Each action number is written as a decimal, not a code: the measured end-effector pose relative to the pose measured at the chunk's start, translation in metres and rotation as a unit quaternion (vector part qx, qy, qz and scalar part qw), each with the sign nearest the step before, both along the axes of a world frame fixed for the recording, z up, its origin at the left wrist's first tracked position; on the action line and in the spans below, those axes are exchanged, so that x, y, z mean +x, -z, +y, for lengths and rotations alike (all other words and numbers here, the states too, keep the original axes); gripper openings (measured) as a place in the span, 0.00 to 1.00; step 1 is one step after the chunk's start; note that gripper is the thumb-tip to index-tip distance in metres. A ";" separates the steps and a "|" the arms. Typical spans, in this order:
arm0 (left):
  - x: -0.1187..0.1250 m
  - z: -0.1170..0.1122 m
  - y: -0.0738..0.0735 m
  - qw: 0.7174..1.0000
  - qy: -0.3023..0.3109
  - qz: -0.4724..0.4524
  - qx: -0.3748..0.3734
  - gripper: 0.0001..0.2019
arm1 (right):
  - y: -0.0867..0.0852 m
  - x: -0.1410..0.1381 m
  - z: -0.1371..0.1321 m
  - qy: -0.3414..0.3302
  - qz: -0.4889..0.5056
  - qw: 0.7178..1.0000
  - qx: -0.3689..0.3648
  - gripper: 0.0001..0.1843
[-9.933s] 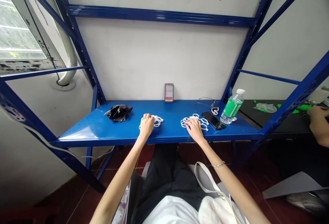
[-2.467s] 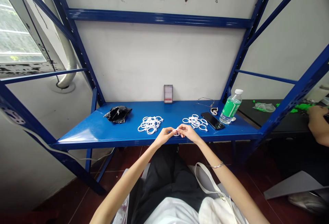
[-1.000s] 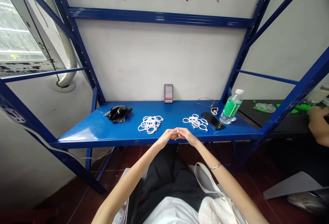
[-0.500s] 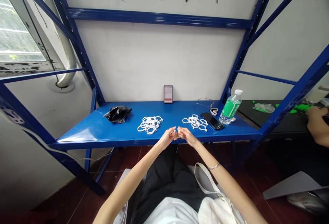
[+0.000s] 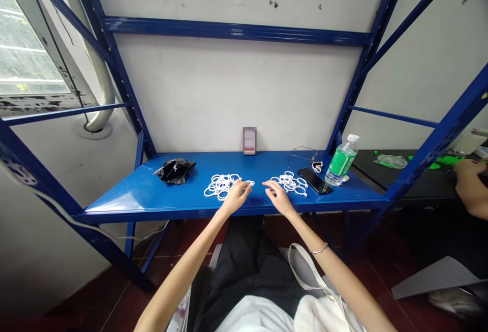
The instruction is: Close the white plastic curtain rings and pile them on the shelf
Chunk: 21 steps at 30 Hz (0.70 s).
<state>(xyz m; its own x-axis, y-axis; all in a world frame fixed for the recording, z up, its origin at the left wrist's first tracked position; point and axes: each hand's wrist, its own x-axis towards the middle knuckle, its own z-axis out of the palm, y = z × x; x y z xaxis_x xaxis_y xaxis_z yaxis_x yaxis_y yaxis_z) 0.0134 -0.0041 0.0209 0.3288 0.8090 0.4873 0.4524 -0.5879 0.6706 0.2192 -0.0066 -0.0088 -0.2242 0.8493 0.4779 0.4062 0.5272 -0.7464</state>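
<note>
On the blue worktop (image 5: 152, 197), well to the left of all the fingers, there lies a crumpled black plastic bag (image 5: 175, 171). Nearer, just beyond and to the left of the left fingers, is the larger heap of white rings (image 5: 220, 185); the left hand (image 5: 236, 197) covers part of its right edge. At the left fingertips shows a single white ring (image 5: 251, 183), but I cannot tell whether these fingers are clamped on it or only touch it. Farther beyond them, against the wall, a small upright device (image 5: 249, 141) is standing. The fingers of the right hand (image 5: 280, 200) are somewhat apart, slightly curved, and reach to the left edge of the smaller heap of white rings (image 5: 292, 183). To the right of these fingers lies a black phone (image 5: 315, 181), and farther right stands a bottle (image 5: 341, 161) with a green label.
</note>
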 end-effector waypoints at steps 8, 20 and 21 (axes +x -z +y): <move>-0.047 0.024 0.001 0.918 -0.221 0.284 0.167 0.14 | 0.014 0.013 0.012 0.193 -0.276 0.933 0.128 0.23; -0.059 0.025 -0.003 0.892 -0.254 0.355 0.119 0.15 | 0.002 0.010 0.001 0.061 -0.243 0.956 0.152 0.15; -0.059 0.025 -0.003 0.891 -0.254 0.357 0.119 0.15 | 0.002 0.010 0.001 0.050 -0.237 0.958 0.156 0.16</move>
<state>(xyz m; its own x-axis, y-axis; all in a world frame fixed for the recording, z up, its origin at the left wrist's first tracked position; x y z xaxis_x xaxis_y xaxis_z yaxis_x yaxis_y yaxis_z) -0.0459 0.0206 0.0241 0.2455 0.8435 0.4777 0.9619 -0.2732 -0.0118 0.2288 -0.0056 -0.0104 -0.4031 0.7102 0.5772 0.7205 0.6352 -0.2784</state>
